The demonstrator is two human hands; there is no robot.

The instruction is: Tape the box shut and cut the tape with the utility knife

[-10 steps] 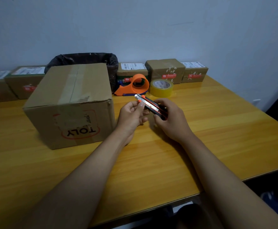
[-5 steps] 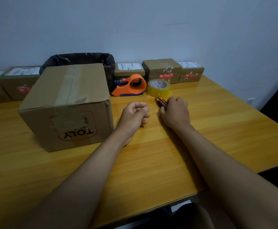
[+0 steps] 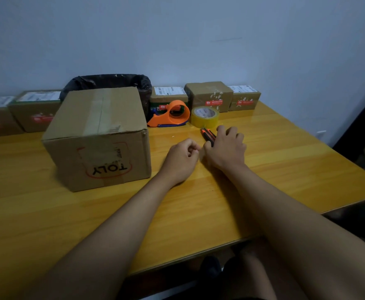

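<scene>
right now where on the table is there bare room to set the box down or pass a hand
Bare wood lies in front of the box along the near table edge, and right of the right hand. Crowded: the back row by the tape roll, dispenser and utility knife.

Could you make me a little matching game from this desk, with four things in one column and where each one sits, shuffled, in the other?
Things:
1. big cardboard box
2. orange tape dispenser
3. yellow tape roll
4. utility knife

Places:
A. on the table under the right hand
B. between the tape dispenser and the small parcels on the right
C. at the left of the table, in front of the black-lined bin
D. just right of the big box, in front of a labelled parcel

Pairs: 1-C, 2-D, 3-B, 4-A
</scene>
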